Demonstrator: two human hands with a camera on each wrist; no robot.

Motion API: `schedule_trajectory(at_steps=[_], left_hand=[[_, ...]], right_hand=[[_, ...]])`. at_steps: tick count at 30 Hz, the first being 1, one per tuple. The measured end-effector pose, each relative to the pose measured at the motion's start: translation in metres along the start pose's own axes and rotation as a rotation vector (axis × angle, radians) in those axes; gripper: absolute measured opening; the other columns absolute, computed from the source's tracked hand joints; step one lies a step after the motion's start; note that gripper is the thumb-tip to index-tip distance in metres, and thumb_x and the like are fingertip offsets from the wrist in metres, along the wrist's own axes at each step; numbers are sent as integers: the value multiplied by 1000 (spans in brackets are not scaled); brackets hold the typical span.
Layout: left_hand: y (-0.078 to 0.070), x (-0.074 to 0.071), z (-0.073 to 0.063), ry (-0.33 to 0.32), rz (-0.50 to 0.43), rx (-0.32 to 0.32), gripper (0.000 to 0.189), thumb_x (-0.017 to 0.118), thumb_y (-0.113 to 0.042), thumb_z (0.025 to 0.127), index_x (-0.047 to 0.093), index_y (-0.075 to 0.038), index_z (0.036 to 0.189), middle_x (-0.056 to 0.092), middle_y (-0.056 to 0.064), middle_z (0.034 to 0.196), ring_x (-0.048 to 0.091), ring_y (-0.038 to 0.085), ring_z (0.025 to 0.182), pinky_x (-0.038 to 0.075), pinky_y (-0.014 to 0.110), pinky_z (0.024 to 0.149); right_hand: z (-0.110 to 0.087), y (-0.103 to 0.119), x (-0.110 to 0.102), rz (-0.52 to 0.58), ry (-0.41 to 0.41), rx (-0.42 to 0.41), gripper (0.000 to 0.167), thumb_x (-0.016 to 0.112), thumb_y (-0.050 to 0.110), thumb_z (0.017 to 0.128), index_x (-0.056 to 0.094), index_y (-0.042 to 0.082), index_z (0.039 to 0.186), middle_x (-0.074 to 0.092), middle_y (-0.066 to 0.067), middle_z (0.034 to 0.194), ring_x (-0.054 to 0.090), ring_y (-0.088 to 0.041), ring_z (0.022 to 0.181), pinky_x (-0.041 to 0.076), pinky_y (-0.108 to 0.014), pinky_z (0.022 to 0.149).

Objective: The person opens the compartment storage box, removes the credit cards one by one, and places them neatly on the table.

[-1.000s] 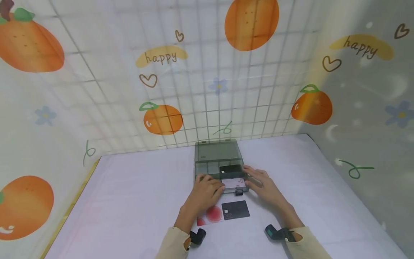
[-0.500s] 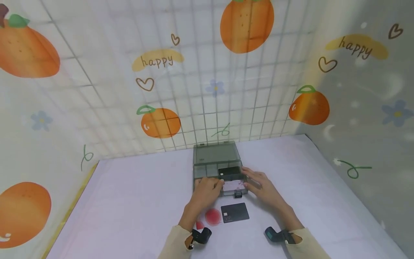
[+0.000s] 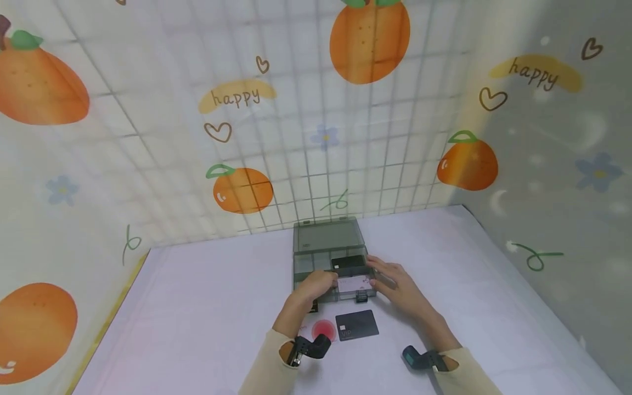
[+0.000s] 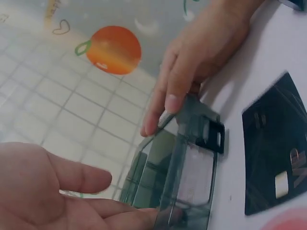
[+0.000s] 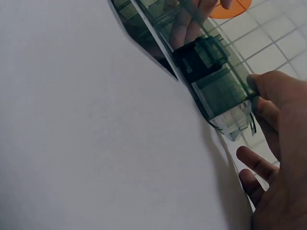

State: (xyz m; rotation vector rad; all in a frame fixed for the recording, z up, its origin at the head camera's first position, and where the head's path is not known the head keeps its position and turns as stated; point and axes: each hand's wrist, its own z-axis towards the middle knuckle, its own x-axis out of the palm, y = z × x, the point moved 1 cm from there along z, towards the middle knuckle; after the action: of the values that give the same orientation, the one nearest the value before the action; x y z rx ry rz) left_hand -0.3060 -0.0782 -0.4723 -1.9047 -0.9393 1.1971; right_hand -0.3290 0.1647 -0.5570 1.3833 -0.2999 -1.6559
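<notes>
A see-through grey-green divided box (image 3: 303, 262) stands with its lid (image 3: 328, 235) folded back. My left hand (image 3: 315, 286) reaches over its front left part, hiding it; in the left wrist view the thumb stands away from the fingers, which pass behind the clear wall. Beside the thumb lies a white flowered card (image 3: 353, 283) in the front right compartment. A black card (image 3: 348, 262) shows in the back right one. My right hand (image 3: 402, 288) touches the box's right side with thumb and forefinger spread, other fingers off it.
On the white table (image 3: 212, 318) in front of the box lie a black VIP card (image 3: 357, 325) and a card with a red round print (image 3: 323, 330), partly hidden by the left wrist camera (image 3: 312, 346). An orange-patterned curtain (image 3: 276, 131) hangs behind.
My left hand has turned at the wrist, its fingers drawn closer together, uncovering a small dark thing at the box's front left. The right hand keeps its place; the view has shifted slightly.
</notes>
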Motion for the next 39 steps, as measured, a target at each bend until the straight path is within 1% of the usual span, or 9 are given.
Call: schedule_trajectory(at_steps=[5, 8, 11, 15, 20, 25, 29, 34, 39], left_hand=[[0, -5, 0, 80, -179, -49, 52, 50, -31, 101, 55, 5, 138, 61, 21, 134, 31, 45, 142, 16, 71, 110], [5, -7, 3, 91, -271, -42, 50, 52, -28, 101, 54, 6, 137, 63, 22, 129, 32, 43, 142, 9, 70, 112], [9, -8, 6, 79, -317, -41, 46, 54, -26, 100, 57, 6, 134, 66, 22, 124, 35, 41, 141, 10, 68, 113], [11, -9, 9, 27, -287, -15, 40, 58, -21, 99, 63, 6, 127, 69, 18, 121, 45, 39, 134, 23, 64, 111], [13, -7, 11, -61, -238, 62, 28, 66, -12, 95, 71, 2, 119, 70, 13, 119, 60, 32, 113, 39, 54, 104], [16, -1, 15, -146, -200, 90, 22, 73, -17, 93, 77, -4, 111, 71, 9, 118, 62, 27, 110, 42, 52, 101], [17, 3, 20, -182, -145, 95, 17, 77, -22, 89, 80, -9, 100, 72, 4, 112, 62, 24, 103, 48, 45, 91], [13, 6, 22, -186, -104, 100, 16, 79, -24, 87, 80, -8, 92, 72, 2, 94, 63, 22, 87, 51, 40, 76], [10, 8, 20, -202, -130, 95, 15, 79, -22, 85, 80, -7, 87, 73, 1, 89, 62, 19, 85, 49, 36, 75]], right_hand=[[1, -1, 1, 3, 5, -4, 52, 62, 36, 100, 52, 17, 148, 40, 7, 157, 42, -29, 133, 34, -62, 105], [0, -2, 1, 0, 7, -2, 52, 62, 36, 100, 52, 18, 147, 41, 8, 157, 42, -29, 133, 34, -62, 105], [-1, -3, 1, 4, 9, 1, 51, 63, 34, 100, 53, 18, 147, 41, 8, 156, 42, -29, 133, 35, -61, 105], [0, -3, 0, 5, 17, 5, 51, 62, 35, 100, 52, 19, 148, 39, 10, 157, 41, -27, 135, 33, -60, 107], [2, -2, -3, 9, 14, 10, 50, 62, 34, 100, 52, 20, 147, 39, 10, 157, 40, -27, 136, 32, -62, 107], [1, -4, -2, 5, 16, 6, 51, 62, 35, 100, 52, 18, 148, 39, 9, 157, 41, -29, 135, 33, -63, 105], [1, -3, 0, 4, 11, 9, 51, 62, 35, 100, 53, 18, 147, 40, 10, 156, 41, -28, 134, 34, -62, 105], [1, 0, 1, 10, 5, 2, 50, 65, 29, 99, 53, 17, 146, 41, 9, 156, 42, -29, 133, 35, -62, 104], [1, 0, 0, 1, -9, 9, 50, 66, 28, 99, 55, 16, 145, 42, 8, 155, 43, -30, 133, 35, -63, 104]])
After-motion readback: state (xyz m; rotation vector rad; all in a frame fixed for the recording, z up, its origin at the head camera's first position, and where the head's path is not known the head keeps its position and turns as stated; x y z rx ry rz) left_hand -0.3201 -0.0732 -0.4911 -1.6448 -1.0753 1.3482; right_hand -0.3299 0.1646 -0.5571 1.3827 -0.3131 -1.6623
